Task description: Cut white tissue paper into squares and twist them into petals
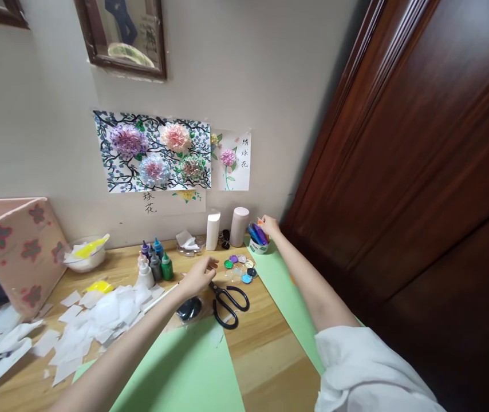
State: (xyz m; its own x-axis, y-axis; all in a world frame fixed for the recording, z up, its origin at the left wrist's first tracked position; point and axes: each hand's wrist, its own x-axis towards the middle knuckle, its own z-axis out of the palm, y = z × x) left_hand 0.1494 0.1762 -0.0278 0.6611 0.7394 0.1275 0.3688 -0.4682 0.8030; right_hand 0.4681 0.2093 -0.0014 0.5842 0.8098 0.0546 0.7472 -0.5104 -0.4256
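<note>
My right hand (269,226) reaches to a small tub of colored pens (259,236) at the back of the table. Its fingers are closed at an orange item by the tub's rim, too small to name. My left hand (201,274) hovers above the table, fingers apart and holding nothing. Just below it lie black-handled scissors (229,306) and a dark round thing in clear wrap (189,309). A round paint palette (239,269) sits between the hands. Green paper (184,366) lies in front, with another green sheet (279,286) under my right arm.
Paint bottles (155,262), white paper squares (107,315), a bowl (86,257) and a pink flowered box (21,252) stand or lie left. Two pale cylinders (240,227) are near the wall. A dark wooden door (411,171) rises at right.
</note>
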